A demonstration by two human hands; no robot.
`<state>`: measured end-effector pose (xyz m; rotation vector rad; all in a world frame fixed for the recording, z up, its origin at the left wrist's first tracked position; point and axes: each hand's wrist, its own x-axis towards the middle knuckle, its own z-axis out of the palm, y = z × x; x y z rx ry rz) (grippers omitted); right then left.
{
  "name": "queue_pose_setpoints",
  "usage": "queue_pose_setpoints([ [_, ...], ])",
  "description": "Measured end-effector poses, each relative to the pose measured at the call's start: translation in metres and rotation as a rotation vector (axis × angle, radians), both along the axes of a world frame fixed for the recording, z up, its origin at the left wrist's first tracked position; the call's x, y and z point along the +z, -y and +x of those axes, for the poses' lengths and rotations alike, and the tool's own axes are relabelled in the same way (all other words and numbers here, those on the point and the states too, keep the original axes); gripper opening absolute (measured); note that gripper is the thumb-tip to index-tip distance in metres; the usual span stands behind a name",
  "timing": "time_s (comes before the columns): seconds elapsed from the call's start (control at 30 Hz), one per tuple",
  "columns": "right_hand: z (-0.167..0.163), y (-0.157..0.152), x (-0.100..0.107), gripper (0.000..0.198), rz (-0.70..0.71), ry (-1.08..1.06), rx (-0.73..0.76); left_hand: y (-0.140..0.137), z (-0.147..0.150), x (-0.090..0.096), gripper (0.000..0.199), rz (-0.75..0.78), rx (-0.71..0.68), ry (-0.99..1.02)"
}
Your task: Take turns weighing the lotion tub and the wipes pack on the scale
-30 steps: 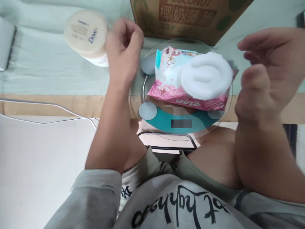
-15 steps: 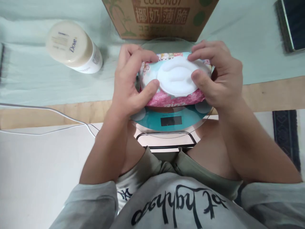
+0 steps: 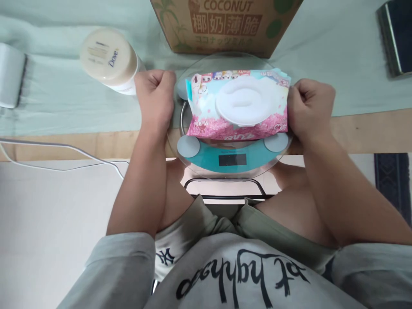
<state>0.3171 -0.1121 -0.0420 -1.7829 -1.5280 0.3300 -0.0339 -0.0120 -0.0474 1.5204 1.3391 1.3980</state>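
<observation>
Pink-and-white plastic wrapper marks the pack of wet wipes [image 3: 236,105], which lies flat on the round glass plate of the kitchen scale [image 3: 231,161], its white oval flip lid [image 3: 242,101] facing up and shut. The pack covers most of the plate; the teal body of the scale and its dark display window [image 3: 232,159] show through the glass at the near edge, the display too dim to read.

Left hand [image 3: 155,101]: curled into a loose fist, resting just beside the left edge of the plate, a narrow gap between it and the pack; it holds nothing that can be seen. Right hand [image 3: 309,109]: likewise curled shut, its knuckles against the right end of the pack; whether the fingers pinch the wrapper cannot be told.

Beyond the left hand a cream-coloured Dove jar [image 3: 109,59] stands on a pale green cloth [image 3: 58,98] that covers the far part of the worktop [image 3: 64,146], whose bare wooden edge shows nearer the person. A brown cardboard box [image 3: 225,25] printed "COCONUT" stands directly behind the scale. A white cable [image 3: 64,148] runs along the worktop edge at left. A white object [image 3: 11,75] lies at the far left, and a dark object [image 3: 397,36] at the far right.
</observation>
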Motion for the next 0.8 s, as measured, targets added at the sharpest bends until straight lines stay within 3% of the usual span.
queue_pose_setpoints([
  [0.13,-0.002,0.002,-0.005,0.069,-0.047,0.015,-0.007,-0.002,0.001,-0.004,0.075,-0.046,0.028,0.001],
  [0.27,-0.004,-0.001,0.001,0.079,0.082,0.008,0.002,-0.005,0.003,-0.004,0.076,-0.056,0.05,0.032],
  [0.37,-0.014,0.003,0.026,0.086,0.273,0.003,0.021,-0.007,0.004,-0.002,0.073,-0.083,0.07,0.057],
  [0.47,-0.032,0.013,0.067,0.07,0.329,0.039,0.256,-0.006,0.005,0.005,0.07,-0.098,0.049,0.086],
  [0.57,-0.052,0.018,0.095,0.065,0.231,0.154,0.628,-0.005,0.005,0.009,0.07,-0.064,0.029,0.104],
  [0.63,-0.062,0.017,0.097,0.073,0.152,0.253,0.733,-0.007,0.003,0.005,0.073,-0.028,0.032,0.093],
  [0.8,-0.077,0.015,0.084,0.085,-0.033,0.302,0.571,-0.023,-0.012,-0.017,0.089,0.008,0.008,-0.027],
])
